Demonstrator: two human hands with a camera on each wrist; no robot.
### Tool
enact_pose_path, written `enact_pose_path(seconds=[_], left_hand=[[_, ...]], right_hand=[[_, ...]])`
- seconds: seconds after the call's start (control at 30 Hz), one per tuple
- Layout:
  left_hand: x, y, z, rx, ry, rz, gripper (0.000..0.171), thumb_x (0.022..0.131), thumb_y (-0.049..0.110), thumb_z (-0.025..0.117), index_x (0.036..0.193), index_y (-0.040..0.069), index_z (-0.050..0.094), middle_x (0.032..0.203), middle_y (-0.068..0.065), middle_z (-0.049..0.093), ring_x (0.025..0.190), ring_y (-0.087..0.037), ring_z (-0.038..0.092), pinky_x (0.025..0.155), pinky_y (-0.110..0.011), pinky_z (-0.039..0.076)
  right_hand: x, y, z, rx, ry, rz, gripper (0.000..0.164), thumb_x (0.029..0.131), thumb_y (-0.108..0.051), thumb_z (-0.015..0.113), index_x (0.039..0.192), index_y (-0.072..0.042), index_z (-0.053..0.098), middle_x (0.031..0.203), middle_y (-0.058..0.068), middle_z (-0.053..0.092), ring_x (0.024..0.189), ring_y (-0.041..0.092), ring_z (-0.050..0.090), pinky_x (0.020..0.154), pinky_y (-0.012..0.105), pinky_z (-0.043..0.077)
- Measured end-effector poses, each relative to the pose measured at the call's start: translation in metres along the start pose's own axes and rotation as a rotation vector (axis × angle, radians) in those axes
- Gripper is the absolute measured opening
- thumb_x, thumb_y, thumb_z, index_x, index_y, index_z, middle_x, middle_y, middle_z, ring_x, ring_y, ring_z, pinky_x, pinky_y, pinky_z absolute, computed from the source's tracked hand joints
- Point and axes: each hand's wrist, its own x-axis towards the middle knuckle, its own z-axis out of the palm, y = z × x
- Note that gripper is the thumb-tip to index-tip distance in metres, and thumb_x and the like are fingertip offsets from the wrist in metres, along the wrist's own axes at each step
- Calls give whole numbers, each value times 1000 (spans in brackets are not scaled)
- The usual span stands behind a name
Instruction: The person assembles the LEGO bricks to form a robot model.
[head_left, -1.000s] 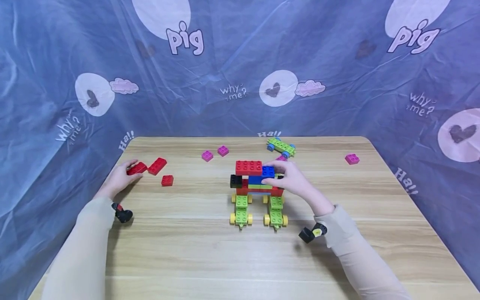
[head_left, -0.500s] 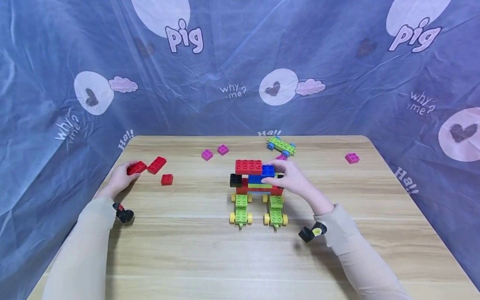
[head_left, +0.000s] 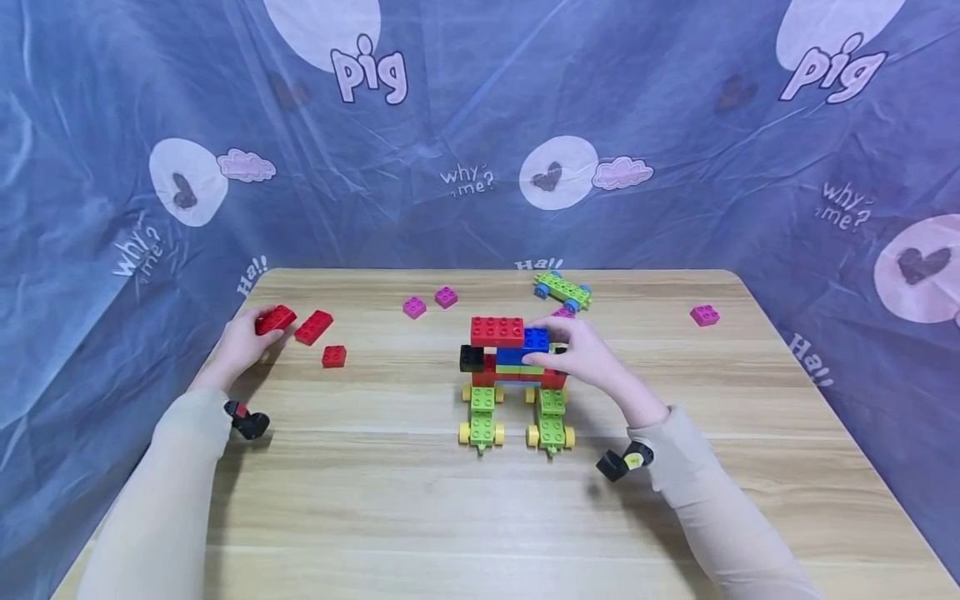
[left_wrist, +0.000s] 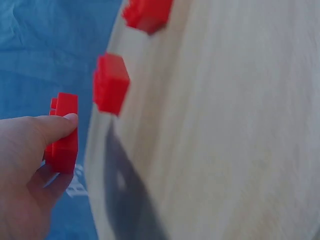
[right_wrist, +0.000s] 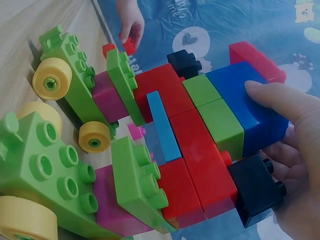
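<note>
At the far left of the table, my left hand (head_left: 238, 348) pinches a red building brick (left_wrist: 65, 135) between thumb and fingers. In the left wrist view this brick shows against the blue cloth, beyond the table edge. My right hand (head_left: 581, 358) grips the blue brick (right_wrist: 240, 107) high on a built model, thumb on one face and fingers behind. The model stands on two green wheeled bases (head_left: 482, 429) with yellow wheels. Purple, green, red and black bricks make up its body, and a red brick (head_left: 497, 331) sits on top at its left.
Near my left hand lie a longer red brick (head_left: 313, 327) and a smaller red brick (head_left: 334, 357). Pink bricks (head_left: 414, 307) lie toward the back, one (head_left: 704, 315) at far right. A green car base (head_left: 562, 290) with blue wheels stands behind the model.
My left hand has raised its red brick slightly, and the brick now tilts a little. My right hand keeps its grip on the model, which stays in place.
</note>
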Motion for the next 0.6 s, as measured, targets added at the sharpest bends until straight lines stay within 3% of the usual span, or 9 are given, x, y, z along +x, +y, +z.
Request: enact_pose_path(seconds=[0.37, 0.6], left_hand=[[7, 54, -4, -23, 59, 98, 51, 90, 5, 63, 135, -10, 45, 123, -35, 54, 103, -44, 55, 88, -53, 44], [13, 101, 0, -22, 12, 155, 50, 92, 9, 63, 136, -7, 47, 126, -32, 55, 104, -41, 56, 88, -52, 46]], right_hand=[[1, -5, -2, -9, -9, -31, 49, 80, -15, 78, 123, 2, 61, 119, 20, 65, 108, 35, 64, 94, 51, 51], [1, -6, -3, -11, -14, -42, 53, 80, -13, 79, 126, 4, 59, 121, 22, 64, 109, 37, 63, 92, 51, 51]])
